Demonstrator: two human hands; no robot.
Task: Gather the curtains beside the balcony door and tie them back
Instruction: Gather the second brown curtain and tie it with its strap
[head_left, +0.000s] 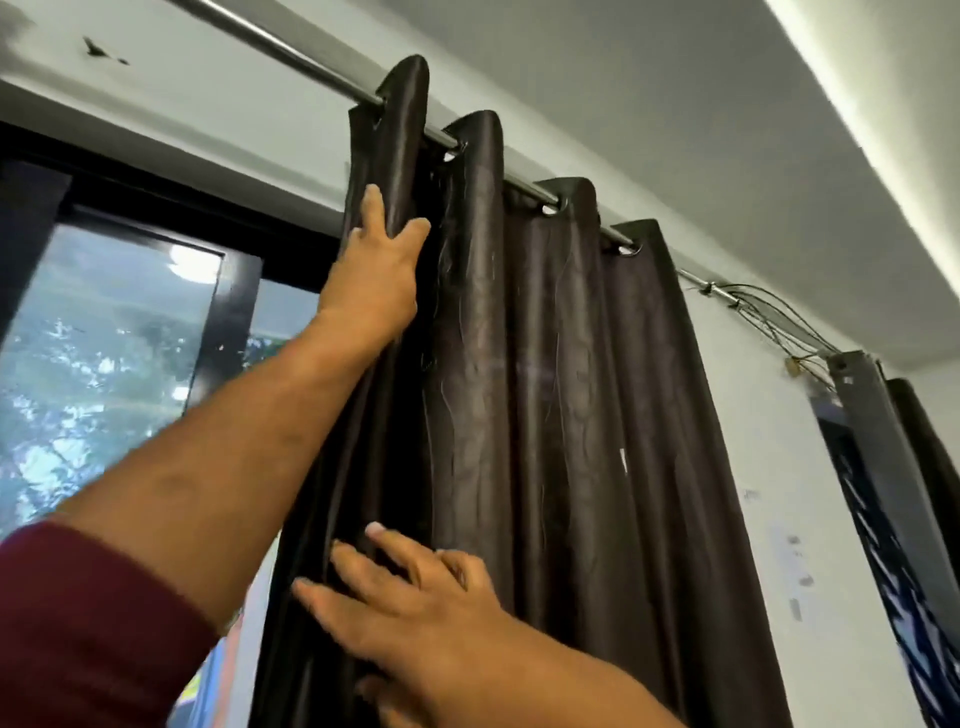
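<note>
A dark brown eyelet curtain (561, 395) hangs in folds from a metal rod (291, 49) to the right of the balcony door (130, 332). My left hand (382, 270) is raised high and grips the curtain's leftmost fold, thumb on one side and fingers on the other. Lower down, my right hand (410, 597) lies against the curtain's left folds with its fingers spread and fairly straight, the fingertips pressed into the fabric. No tie-back is in view.
The black-framed glass door shows trees outside. A white wall (769, 493) runs behind the curtain, with loose wires (774, 317) at the rod's right end. Another dark curtain and frame (893, 467) stand at the far right. The ceiling is close above.
</note>
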